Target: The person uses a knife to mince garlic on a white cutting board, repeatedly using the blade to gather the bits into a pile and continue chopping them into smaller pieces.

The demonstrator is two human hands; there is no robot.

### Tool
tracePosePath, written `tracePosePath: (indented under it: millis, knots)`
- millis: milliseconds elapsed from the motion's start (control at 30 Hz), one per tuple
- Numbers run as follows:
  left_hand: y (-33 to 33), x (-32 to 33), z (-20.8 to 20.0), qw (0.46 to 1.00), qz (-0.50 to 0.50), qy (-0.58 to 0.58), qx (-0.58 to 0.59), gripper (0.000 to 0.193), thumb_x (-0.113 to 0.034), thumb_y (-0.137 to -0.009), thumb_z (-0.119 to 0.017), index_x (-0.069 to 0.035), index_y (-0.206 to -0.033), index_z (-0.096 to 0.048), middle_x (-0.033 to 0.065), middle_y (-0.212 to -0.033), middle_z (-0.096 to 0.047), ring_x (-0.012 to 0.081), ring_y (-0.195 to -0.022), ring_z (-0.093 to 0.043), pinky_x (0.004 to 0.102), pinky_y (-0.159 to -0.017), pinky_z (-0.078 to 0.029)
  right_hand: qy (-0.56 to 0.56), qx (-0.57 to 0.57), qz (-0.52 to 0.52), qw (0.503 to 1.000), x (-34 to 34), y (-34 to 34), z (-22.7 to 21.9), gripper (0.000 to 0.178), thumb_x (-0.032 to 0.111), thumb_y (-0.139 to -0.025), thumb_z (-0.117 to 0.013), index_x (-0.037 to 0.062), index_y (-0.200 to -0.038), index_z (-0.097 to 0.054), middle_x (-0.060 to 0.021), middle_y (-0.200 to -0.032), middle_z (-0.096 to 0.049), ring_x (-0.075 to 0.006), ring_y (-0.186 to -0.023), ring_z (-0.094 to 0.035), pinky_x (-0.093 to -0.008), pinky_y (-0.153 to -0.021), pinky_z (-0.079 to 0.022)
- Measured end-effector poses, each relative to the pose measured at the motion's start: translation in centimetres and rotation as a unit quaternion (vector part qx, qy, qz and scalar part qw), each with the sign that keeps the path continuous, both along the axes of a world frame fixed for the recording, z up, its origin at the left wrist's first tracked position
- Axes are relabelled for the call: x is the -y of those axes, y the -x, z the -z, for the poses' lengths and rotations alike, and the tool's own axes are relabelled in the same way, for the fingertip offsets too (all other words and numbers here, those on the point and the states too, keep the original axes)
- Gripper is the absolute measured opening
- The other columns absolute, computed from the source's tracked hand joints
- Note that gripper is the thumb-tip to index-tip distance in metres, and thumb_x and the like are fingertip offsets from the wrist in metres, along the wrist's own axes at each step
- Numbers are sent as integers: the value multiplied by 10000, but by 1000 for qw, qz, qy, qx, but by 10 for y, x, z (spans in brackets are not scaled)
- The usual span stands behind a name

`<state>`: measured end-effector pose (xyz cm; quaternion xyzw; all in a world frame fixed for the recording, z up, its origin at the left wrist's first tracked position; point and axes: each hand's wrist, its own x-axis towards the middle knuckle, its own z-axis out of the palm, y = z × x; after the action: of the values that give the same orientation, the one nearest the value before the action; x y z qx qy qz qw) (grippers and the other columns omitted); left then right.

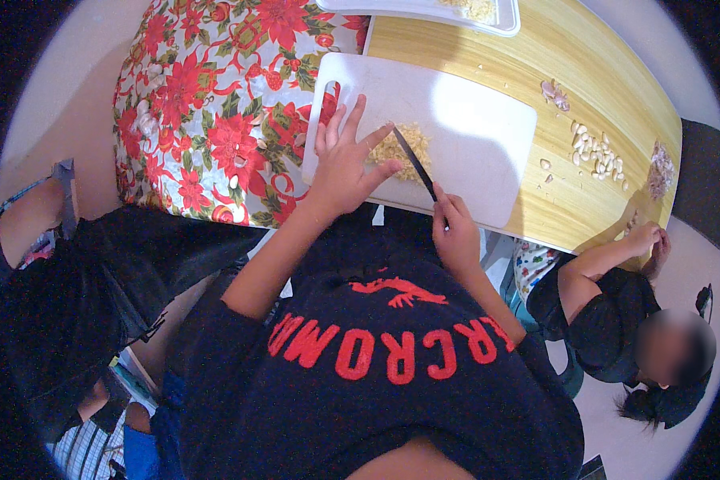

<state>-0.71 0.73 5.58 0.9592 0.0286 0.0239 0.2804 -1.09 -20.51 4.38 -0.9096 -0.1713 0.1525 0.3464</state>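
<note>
Finely chopped garlic [392, 160] lies in a small heap on a white cutting board [500, 180]. My right hand [456, 232] is closed around the handle of a knife [413, 158], whose dark narrow blade slants up and left across the heap. My left hand [344, 164] rests over the board's left part with its fingers spread. Its index fingertip is at the blade's tip, and its thumb reaches toward the heap's near edge. Whether that fingertip presses on the blade I cannot tell.
A white tray [500, 26] with more chopped garlic stands beyond the board. Peeled garlic cloves [596, 152] and papery skins [660, 172] lie on the wooden table [616, 80]. Red-flowered cloth [208, 104] covers the left side. A co-worker's hands [648, 240] are at the right edge; another person sits left.
</note>
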Motion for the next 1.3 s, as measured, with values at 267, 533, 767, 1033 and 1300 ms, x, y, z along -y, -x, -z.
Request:
tracePosePath:
  millis: [267, 533, 767, 1033, 1300]
  knots:
    - [-1, -10, -1, 977, 72, -188, 70, 599, -647, -680, -463, -230, -1099, -560, 66, -1384, -208, 317, -1252, -200, 592, -955, -113, 4, 50, -60, 997, 6, 0, -19, 406, 99, -787, -486, 160, -1188, -469, -79, -956, -555, -258, -736, -580, -353, -611, -477]
    - [5, -19, 11, 954, 158, -241, 84, 596, -601, -681, -504, -265, -1173, -480, 22, -1380, -229, 276, -1268, -182, 623, -935, -156, 65, -17, -14, 998, 8, -12, -21, 394, 115, -776, -477, 154, -1168, -485, -88, -912, -555, -269, -734, -576, -369, -609, -474]
    - [2, -19, 8, 924, 238, -293, 67, 591, -575, -693, -510, -193, -1143, -500, 9, -1387, -206, 269, -1262, -182, 604, -954, -157, 68, -11, -55, 996, 6, -13, -37, 348, 98, -784, -484, 153, -1125, -526, -78, -858, -554, -247, -677, -567, -340, -605, -459]
    - [2, -24, 2, 920, 268, -285, 33, 594, -532, -718, -509, -139, -1163, -487, -9, -1391, -175, 207, -1270, -165, 565, -952, -226, 49, -65, -80, 994, 8, -21, -53, 326, 152, -789, -446, 150, -1105, -530, -99, -859, -545, -291, -719, -567, -396, -638, -464]
    - [8, -19, 8, 965, 163, -200, 34, 556, -475, -683, -593, -179, -1146, -514, 40, -1373, -218, 285, -1246, -203, 560, -969, -175, 65, -41, -22, 997, 12, -23, -53, 347, 110, -776, -478, 141, -1119, -522, -93, -822, -538, -262, -682, -560, -349, -604, -456]
